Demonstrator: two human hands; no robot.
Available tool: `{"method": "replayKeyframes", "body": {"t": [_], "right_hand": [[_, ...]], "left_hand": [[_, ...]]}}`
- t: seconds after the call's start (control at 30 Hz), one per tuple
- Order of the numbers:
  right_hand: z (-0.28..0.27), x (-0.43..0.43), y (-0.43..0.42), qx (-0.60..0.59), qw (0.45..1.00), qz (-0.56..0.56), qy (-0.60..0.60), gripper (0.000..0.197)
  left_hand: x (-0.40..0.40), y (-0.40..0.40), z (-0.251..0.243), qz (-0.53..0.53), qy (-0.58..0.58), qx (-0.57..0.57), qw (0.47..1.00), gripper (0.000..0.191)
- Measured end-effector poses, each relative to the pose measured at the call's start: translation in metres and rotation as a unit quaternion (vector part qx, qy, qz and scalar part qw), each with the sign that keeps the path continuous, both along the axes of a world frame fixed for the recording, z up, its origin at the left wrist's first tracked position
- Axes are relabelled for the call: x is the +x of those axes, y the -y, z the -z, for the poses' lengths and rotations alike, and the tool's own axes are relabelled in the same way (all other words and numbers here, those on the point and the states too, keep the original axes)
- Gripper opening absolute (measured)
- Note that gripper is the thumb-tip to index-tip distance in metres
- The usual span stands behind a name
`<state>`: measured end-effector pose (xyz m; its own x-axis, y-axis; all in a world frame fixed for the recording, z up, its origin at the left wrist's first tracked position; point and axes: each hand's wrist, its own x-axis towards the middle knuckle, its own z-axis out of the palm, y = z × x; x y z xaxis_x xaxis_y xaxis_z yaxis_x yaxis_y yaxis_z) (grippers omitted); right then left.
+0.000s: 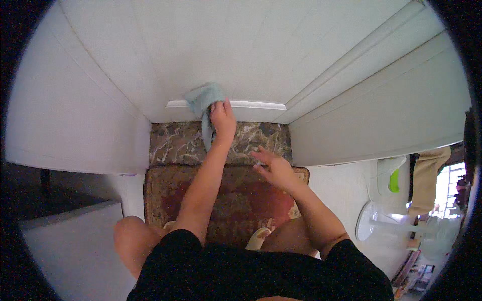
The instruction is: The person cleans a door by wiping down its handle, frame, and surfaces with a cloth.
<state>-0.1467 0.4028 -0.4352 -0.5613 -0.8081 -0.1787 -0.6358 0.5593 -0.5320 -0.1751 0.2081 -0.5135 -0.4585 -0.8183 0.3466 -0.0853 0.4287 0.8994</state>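
My left hand (pixel 224 119) grips a pale blue-green cloth (pixel 205 98) against the lower part of a white door (pixel 241 56). The cloth lies across a white horizontal strip (pixel 260 105) near the door's bottom, and a fold of it hangs down over the brown marbled threshold (pixel 260 131). Part of the cloth is hidden behind my fingers. To the right and nearer to me, my right hand (pixel 276 168) is held with its fingers apart above the edge of the threshold and the mat, holding nothing.
Below me lies a worn reddish-brown mat (pixel 241 195), with a pale slipper (pixel 259 238) on it. White walls flank the doorway on both sides. A grey box-like surface (pixel 79 244) stands at left. On the right floor is a stand with a round white base (pixel 364 222).
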Motion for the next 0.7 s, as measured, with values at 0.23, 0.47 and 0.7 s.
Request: {"method": "replayKeyframes", "body": {"t": [0.23,0.47,0.7], "right_hand": [[-0.002,0.002,-0.011,-0.005,1.000,0.007,-0.026,0.039],[-0.005,0.006,0.001,0.012,1.000,0.002,0.011,0.038],[-0.003,0.015,0.003,-0.008,0.999,-0.035,-0.007,0.037]], "left_hand": [[-0.021,0.019,-0.062,0.047,0.089,-0.210,0.973,0.029],[-0.015,0.004,-0.015,0.128,0.245,-0.143,0.950,0.039],[-0.011,0.006,-0.067,0.012,0.098,-0.321,0.942,0.033]]}}
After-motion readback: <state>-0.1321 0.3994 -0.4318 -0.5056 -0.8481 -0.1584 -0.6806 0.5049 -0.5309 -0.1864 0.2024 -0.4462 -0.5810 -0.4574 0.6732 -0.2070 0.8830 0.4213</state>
